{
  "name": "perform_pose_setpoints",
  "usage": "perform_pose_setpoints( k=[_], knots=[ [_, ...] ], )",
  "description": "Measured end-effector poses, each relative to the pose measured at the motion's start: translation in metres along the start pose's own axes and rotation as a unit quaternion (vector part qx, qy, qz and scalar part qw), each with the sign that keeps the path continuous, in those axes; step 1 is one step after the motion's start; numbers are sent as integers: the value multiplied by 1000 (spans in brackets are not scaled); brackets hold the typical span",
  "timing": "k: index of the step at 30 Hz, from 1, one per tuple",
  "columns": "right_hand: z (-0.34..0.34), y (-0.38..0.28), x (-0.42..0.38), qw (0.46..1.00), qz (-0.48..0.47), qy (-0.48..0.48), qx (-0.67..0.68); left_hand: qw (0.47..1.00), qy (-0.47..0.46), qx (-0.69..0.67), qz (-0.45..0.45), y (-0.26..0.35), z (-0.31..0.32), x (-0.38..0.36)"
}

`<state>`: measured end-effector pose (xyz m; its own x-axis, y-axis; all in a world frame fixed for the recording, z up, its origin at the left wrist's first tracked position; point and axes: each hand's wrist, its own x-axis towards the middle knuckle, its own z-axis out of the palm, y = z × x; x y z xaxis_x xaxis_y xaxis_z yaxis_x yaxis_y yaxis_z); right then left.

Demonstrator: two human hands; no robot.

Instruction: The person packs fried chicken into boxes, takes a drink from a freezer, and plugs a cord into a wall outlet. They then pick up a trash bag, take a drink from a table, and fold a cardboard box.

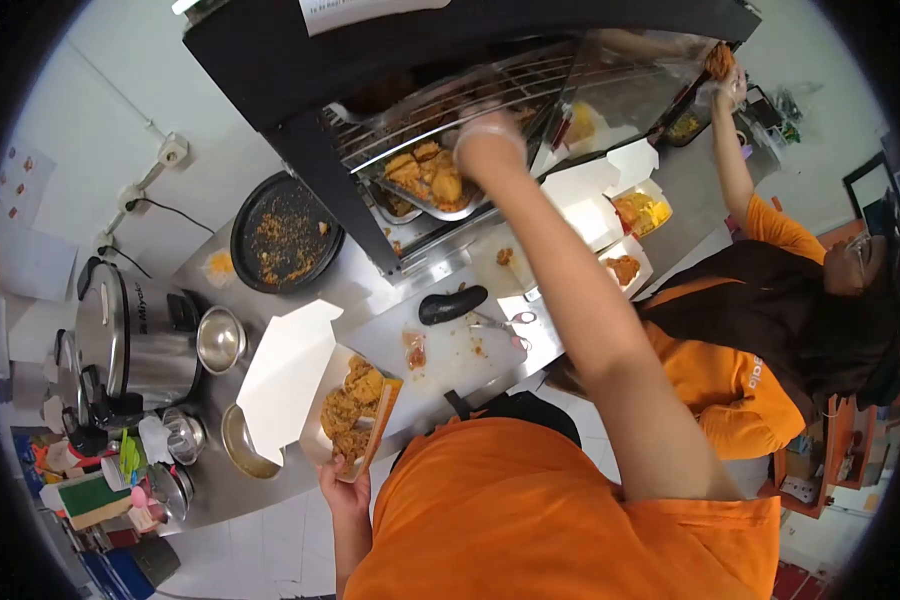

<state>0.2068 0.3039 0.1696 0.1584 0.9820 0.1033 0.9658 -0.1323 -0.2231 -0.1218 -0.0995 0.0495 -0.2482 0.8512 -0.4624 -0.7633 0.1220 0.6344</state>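
Note:
My left hand [345,490] grips an open cardboard takeaway box [315,430] from below, its white lid folded back. Pieces of fried chicken [350,405] fill the box. My right hand [492,135], in a clear plastic glove, reaches into the black warming cabinet [300,110] among its wire racks. Blur and the rack hide its fingers, so what they hold cannot be made out. Just beside that wrist, a metal tray of fried pieces [430,180] sits inside the cabinet.
A co-worker [740,330] on the right holds a fried piece [720,62] near the cabinet. Filled boxes [638,215] stand on the counter. A black mortar-like object [452,305] and scissors [505,322] lie on a white board. To the left are a crumb-covered black pan [285,235] and a steel pot [140,335].

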Motion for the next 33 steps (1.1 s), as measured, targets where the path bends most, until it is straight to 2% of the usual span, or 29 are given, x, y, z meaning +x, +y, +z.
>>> perform_pose_setpoints(
  k=[2,3,4,6,7,8,10,11,16,17,19,23,24,25,26,27,28,30,31,32,33],
  knots=[
    [-9,-16,-25,997,16,-23,70,1000,-20,0,-4,1,-2,4],
    [7,-13,-26,990,-21,44,131,1000,-26,6,1,1,-5,4],
    [7,-8,-25,990,-20,48,134,999,-32,11,7,1,-7,6],
    [6,14,-13,986,-85,53,135,999,-32,12,13,3,-2,3],
    [6,21,2,998,-40,-30,26,999,-29,13,10,3,-1,3],
    [9,27,14,998,-41,-30,27,1000,-25,15,6,2,-1,2],
    [17,35,29,997,48,47,-48,1000,-19,18,-2,2,-8,2],
    [22,39,37,997,49,47,-46,1000,-16,17,-10,3,-10,4],
    [40,49,70,971,36,213,-102,1000,-20,15,6,1,1,-3],
    [34,44,65,971,34,214,-101,1000,-17,8,4,0,2,-3],
    [10,27,33,996,35,43,-66,1000,-5,-2,5,-2,-5,-2],
    [-5,14,-26,998,13,51,-17,1000,-4,-11,-1,-4,-12,-1],
    [3,15,-32,986,-4,163,20,1000,-6,-15,5,-3,-8,1],
    [11,18,-37,961,-20,270,57,1000,-18,-14,6,-3,-4,1],
    [14,23,-41,960,-24,271,59,999,-30,-13,7,-1,-2,1],
    [14,30,-44,925,23,267,269,999,-30,-16,11,0,-6,4],
    [15,37,-46,847,69,246,465,1000,-27,-8,10,-1,-12,7],
    [9,55,-58,663,40,146,733,1000,-27,-5,8,1,-8,8],
    [-1,66,-65,634,88,95,762,998,-56,13,4,6,1,7],
    [-11,72,-76,637,86,94,760,996,-87,32,2,9,9,7],
    [-20,76,-86,587,117,61,799,996,-87,27,2,10,10,8]
  ],
)
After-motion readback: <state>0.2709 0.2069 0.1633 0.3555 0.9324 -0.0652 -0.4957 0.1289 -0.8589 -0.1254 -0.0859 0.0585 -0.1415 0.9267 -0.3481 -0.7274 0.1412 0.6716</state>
